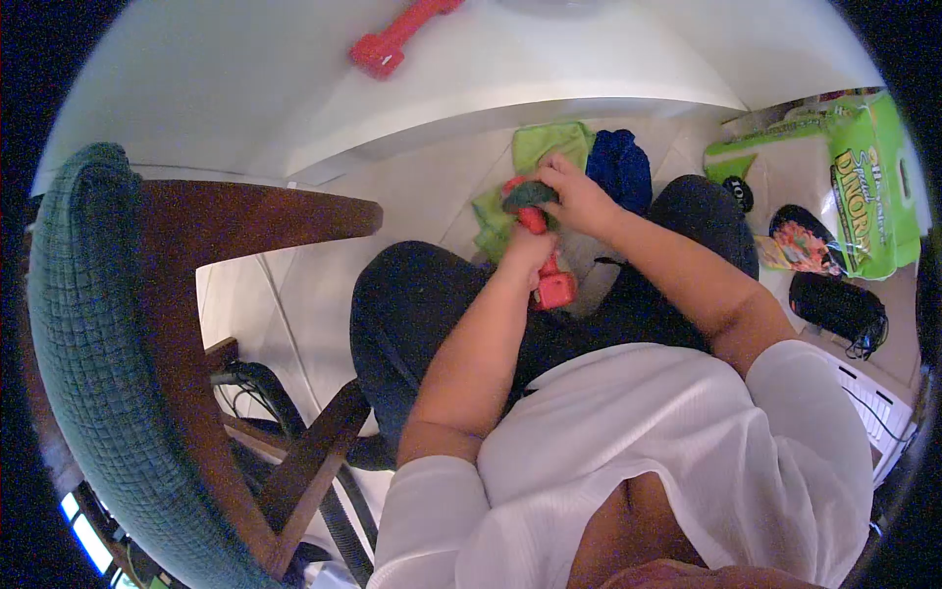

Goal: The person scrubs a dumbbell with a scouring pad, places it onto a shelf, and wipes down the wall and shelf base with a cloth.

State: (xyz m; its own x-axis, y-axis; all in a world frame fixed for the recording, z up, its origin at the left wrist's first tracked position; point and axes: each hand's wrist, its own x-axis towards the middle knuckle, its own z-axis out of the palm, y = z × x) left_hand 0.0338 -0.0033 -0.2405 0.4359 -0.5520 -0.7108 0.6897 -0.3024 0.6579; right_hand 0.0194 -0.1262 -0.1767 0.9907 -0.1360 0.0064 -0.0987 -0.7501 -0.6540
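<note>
My left hand (pixel 530 252) is wrapped round the handle of a red dumbbell (pixel 556 291), which is tilted over my lap. One head of it points toward me and the other lies partly behind my right hand. My right hand (pixel 581 201) pinches a dark green scouring pad (pixel 529 197) against the far end of the dumbbell. Below the hands, a light green cloth (pixel 551 143) lies spread on the floor, partly covered by them. Beside it sits a crumpled dark blue cloth (pixel 618 169).
Another red dumbbell (pixel 378 56) rests on the white surface ahead. A wooden chair with green padding (pixel 83 324) stands close on my left. To my right are a green rice bag (pixel 863 187), a black pouch (pixel 837 306) and a white crate (pixel 868 402).
</note>
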